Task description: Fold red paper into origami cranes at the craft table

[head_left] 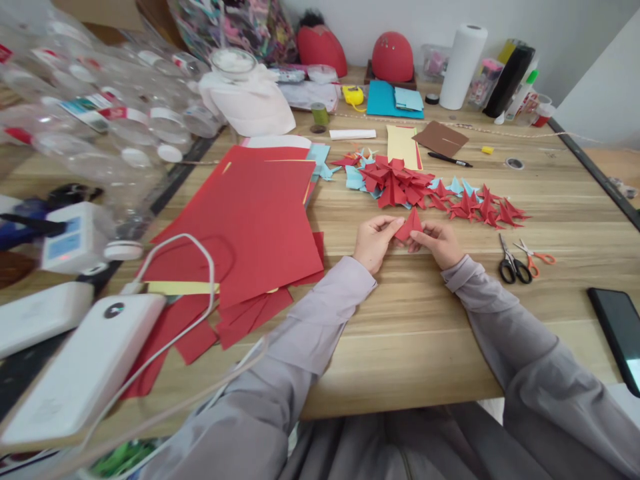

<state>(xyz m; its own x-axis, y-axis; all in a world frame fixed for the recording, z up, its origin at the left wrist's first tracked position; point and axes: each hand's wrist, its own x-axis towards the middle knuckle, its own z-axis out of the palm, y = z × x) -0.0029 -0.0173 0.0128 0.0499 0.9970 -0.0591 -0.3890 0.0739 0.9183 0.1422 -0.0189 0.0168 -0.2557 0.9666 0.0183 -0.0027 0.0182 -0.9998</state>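
Observation:
Between my two hands is a small piece of folded red paper, shaped to a point at the top. My left hand pinches its left side with thumb and fingers. On the right side my right hand grips it, thumb in front; the fingers behind are partly hidden. Just beyond lies a heap of folded red paper pieces, with light blue folded pieces among them. Smaller red folded pieces trail off to the right. A stack of red paper sheets covers the table left of my hands.
Black-handled scissors and orange-handled scissors lie to the right, near a phone. A white power bank with a looping cable sits at left, below many plastic bottles. A brown card and a pen lie behind the heap.

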